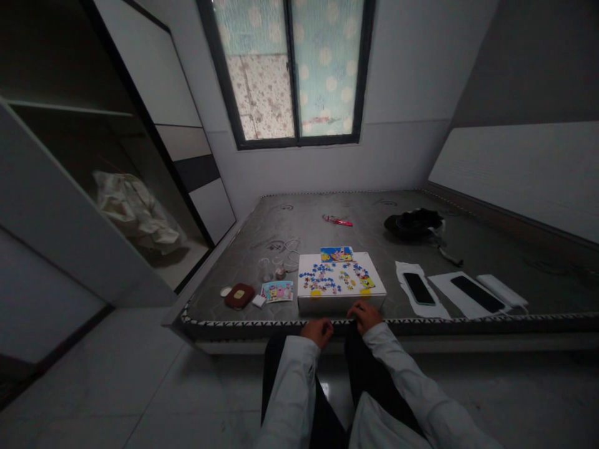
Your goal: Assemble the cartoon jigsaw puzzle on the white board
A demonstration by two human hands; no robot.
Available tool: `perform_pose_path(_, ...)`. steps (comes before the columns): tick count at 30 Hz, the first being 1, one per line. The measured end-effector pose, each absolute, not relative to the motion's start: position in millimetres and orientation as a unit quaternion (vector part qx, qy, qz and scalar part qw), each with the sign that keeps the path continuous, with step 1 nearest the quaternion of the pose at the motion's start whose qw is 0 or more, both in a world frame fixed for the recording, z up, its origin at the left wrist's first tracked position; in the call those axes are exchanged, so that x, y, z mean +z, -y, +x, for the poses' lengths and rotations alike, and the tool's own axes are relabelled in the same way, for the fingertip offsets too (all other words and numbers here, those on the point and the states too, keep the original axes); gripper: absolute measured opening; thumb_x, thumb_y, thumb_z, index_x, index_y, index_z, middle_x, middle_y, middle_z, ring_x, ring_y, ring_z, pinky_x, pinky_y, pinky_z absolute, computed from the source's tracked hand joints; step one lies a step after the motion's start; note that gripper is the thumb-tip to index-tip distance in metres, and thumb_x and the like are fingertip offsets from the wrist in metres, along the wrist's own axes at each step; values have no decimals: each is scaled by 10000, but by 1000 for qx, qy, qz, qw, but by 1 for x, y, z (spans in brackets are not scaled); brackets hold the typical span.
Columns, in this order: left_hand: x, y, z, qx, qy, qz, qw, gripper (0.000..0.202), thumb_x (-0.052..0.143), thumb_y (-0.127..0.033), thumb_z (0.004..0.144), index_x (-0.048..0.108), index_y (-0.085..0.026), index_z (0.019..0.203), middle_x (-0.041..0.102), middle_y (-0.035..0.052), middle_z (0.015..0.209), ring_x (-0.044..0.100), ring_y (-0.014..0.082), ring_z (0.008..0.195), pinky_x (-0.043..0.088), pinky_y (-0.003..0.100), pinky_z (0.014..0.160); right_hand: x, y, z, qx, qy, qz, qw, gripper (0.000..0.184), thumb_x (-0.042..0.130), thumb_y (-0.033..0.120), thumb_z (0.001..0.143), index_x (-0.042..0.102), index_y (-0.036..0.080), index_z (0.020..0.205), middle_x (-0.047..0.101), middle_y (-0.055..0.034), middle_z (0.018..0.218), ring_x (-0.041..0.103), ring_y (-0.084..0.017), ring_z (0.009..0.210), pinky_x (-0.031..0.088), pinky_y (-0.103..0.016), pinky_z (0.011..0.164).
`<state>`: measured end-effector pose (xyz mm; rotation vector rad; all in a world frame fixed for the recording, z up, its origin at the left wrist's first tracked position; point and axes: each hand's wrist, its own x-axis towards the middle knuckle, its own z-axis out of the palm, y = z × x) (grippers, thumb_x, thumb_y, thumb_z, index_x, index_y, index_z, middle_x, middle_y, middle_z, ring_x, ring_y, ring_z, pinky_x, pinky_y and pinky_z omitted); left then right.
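Note:
A white box lies on the mattress edge in front of me, with jigsaw puzzle pieces spread loosely over its top. Some are joined into a small yellow patch at the right side of the lid. At the back of the lid lies a blue and yellow picture card. My left hand is over my left knee, below the box, its fingers curled in. Close to the box's front right side is my right hand, fingers bent and drawn together. What either hand holds, if anything, is hidden.
Left of the box are a picture card, a brown case and a thin white cable. To the right lie a phone, another dark slab and a black cap. Farther back is a red item.

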<state>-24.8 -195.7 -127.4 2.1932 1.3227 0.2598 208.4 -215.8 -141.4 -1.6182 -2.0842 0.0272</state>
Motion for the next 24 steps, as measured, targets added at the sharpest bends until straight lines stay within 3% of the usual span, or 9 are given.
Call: perform_pose_path(24, -123, 197, -25, 95, -491, 820, 277, 153, 561, -278, 838, 679, -271, 935, 724, -21, 940, 653, 153, 921, 431, 219, 750, -140, 218, 206, 11, 760, -577, 300, 445, 467, -26, 548, 711, 218, 829, 567, -57, 900, 562, -188, 875, 472, -297, 797)
